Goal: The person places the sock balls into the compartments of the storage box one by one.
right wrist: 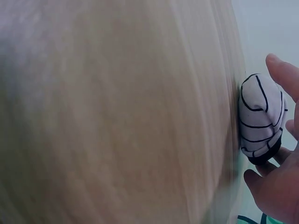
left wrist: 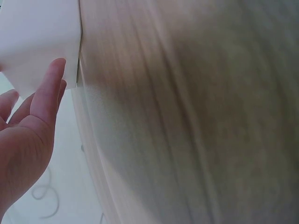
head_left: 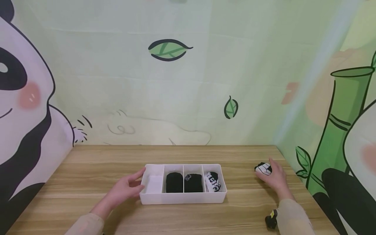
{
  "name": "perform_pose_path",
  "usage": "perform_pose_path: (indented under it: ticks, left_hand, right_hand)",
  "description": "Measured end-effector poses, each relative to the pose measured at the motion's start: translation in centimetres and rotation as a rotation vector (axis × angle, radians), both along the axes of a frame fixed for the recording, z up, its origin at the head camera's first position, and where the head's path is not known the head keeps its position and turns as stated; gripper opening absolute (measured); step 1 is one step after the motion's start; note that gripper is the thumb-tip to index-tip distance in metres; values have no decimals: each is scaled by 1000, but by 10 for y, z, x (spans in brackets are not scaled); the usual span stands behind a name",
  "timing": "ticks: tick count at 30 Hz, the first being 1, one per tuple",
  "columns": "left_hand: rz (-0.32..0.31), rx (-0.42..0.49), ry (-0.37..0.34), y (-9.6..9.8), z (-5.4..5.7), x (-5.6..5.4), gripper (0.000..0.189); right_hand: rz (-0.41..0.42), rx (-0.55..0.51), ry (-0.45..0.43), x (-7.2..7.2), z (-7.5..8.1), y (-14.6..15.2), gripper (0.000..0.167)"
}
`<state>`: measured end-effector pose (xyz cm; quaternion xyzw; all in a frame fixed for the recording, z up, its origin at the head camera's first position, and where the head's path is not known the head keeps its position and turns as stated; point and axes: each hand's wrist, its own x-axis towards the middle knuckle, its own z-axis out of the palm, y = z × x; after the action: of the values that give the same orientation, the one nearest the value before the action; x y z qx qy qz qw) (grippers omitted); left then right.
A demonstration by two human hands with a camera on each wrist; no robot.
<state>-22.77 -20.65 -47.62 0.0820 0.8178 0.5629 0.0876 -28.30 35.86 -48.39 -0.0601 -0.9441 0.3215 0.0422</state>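
Observation:
A white organizer box (head_left: 182,198) with several compartments stands on the wooden table. Its leftmost compartment shows a bare floor; the others hold a black rolled cloth bundle (head_left: 174,182), a second black bundle (head_left: 194,183) with a small grey patch, and a white-and-black patterned bundle (head_left: 213,182). My left hand (head_left: 129,186) is at the box's left end, its extended fingers (left wrist: 49,88) against or close to the wall. At the right, my right hand (head_left: 274,176) reaches around a white cloth bundle (right wrist: 262,114) with black lines and a black end. One digit stands apart from it.
The wooden table (head_left: 241,215) ends at a backdrop (head_left: 252,65) printed with pandas, leaves and bamboo. A small black device (head_left: 271,221) with a yellow mark sits by the right sleeve (head_left: 293,217).

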Motion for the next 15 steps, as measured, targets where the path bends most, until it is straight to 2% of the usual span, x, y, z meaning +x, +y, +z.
perform_pose_path:
  ticks: [15]
  left_hand:
    - [-3, 8, 8, 0, -1, -1, 70]
  right_hand:
    - [-11, -55, -34, -2, -3, 3, 102]
